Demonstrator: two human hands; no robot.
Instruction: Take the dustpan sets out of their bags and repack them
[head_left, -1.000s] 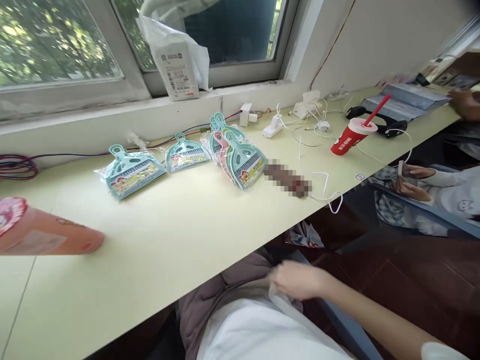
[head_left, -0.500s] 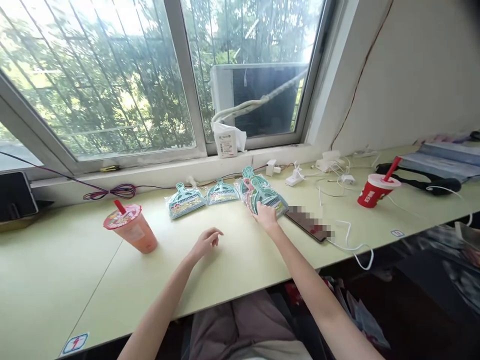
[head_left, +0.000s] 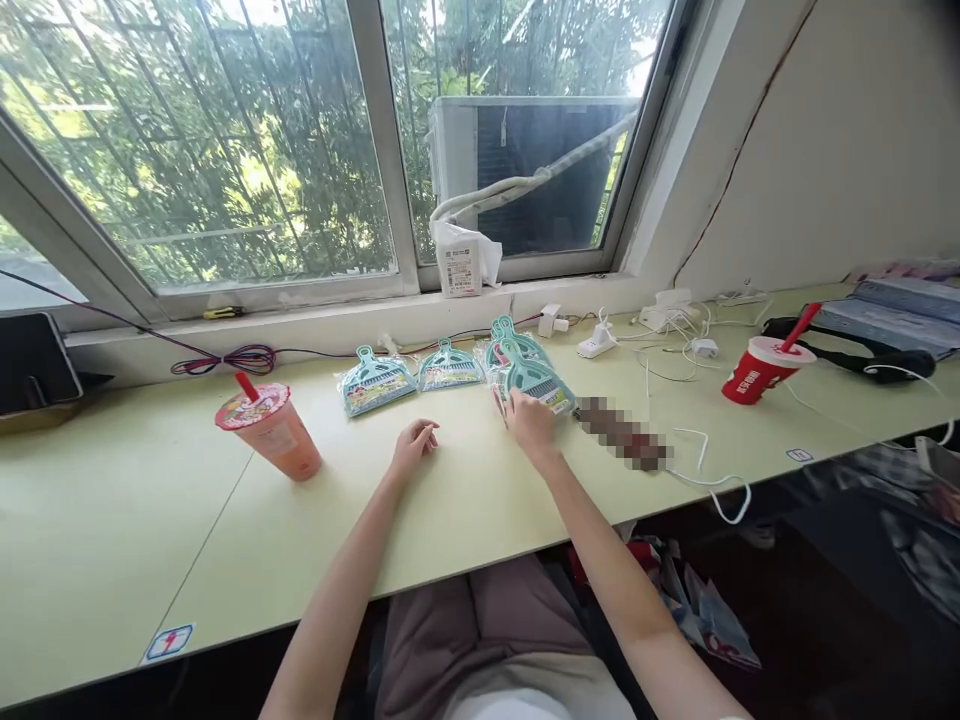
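My right hand (head_left: 534,428) is closed on the near edge of the top teal dustpan-and-brush set (head_left: 534,378), which is wrapped in clear plastic. This set lies on a small pile with another teal set (head_left: 504,328) behind it and a bit of pink showing at the left. My fingertips are partly hidden behind the back of the hand. On the table to the left rests my left hand (head_left: 415,446), empty, its fingers loosely bent and apart. Beyond it lie two more wrapped teal sets, one at left (head_left: 375,382) and one in the middle (head_left: 450,366).
A pink drink cup (head_left: 277,435) with a red straw stands left. To the right are a blurred-out phone (head_left: 626,437), a white cable (head_left: 731,490), a power strip (head_left: 596,345) and a red cup (head_left: 757,372). A wrapped white box (head_left: 463,268) sits on the windowsill.
My view has turned up toward the window. My right hand has come from my lap to the pile and gripped the top set; the pink one is now mostly covered. My left hand has appeared on the table.
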